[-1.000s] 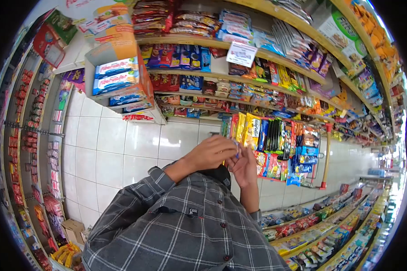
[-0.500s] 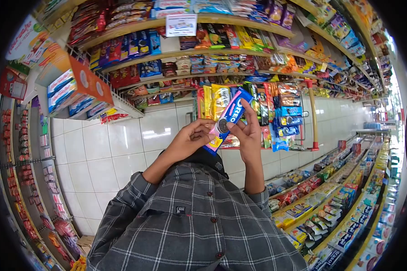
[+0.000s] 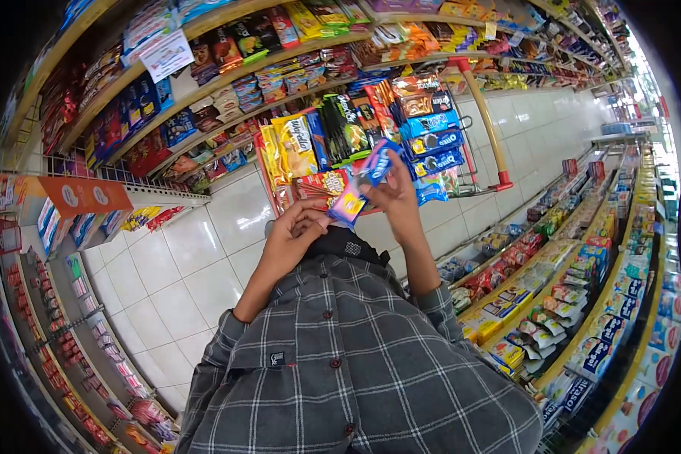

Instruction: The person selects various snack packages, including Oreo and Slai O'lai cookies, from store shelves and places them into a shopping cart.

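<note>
A blue Oreo biscuit pack (image 3: 376,163) with a pink lower end is held up in front of my chest, tilted. My right hand (image 3: 398,198) grips its upper blue part from the right. My left hand (image 3: 289,236) is just below and to the left, with its fingertips on the pink end. Both forearms come out of the grey checked shirt sleeves (image 3: 333,356) at the bottom of the view.
A wire rack of hanging snack packets (image 3: 318,140) stands just behind the hands, with a red and yellow pole (image 3: 483,125) beside it. Stocked shelves (image 3: 227,53) run along the top and low shelves (image 3: 583,295) along the right. White floor tiles (image 3: 204,250) and an orange display box (image 3: 76,198) are at left.
The pack was hidden between my hands, then came up showing its label. Both hands still hold it, now more tilted. The view has swung round, so the shelves shifted.
</note>
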### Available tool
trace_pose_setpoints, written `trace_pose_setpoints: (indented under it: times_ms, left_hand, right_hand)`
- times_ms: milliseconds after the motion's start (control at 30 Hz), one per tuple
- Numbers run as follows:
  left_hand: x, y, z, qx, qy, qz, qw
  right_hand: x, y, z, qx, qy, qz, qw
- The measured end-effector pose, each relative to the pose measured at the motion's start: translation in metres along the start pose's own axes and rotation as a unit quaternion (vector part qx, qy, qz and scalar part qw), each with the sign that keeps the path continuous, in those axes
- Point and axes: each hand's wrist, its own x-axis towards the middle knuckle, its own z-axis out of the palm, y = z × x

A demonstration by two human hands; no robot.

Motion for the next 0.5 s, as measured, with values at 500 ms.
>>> trace_pose_setpoints:
  times_ms: [500]
  left_hand:
    - [0.005,-0.025,0.015,0.067,0.113,0.010,0.991]
  right_hand:
    - [0.065,0.063,-0.179,-0.006,0.257,0.034,0.966]
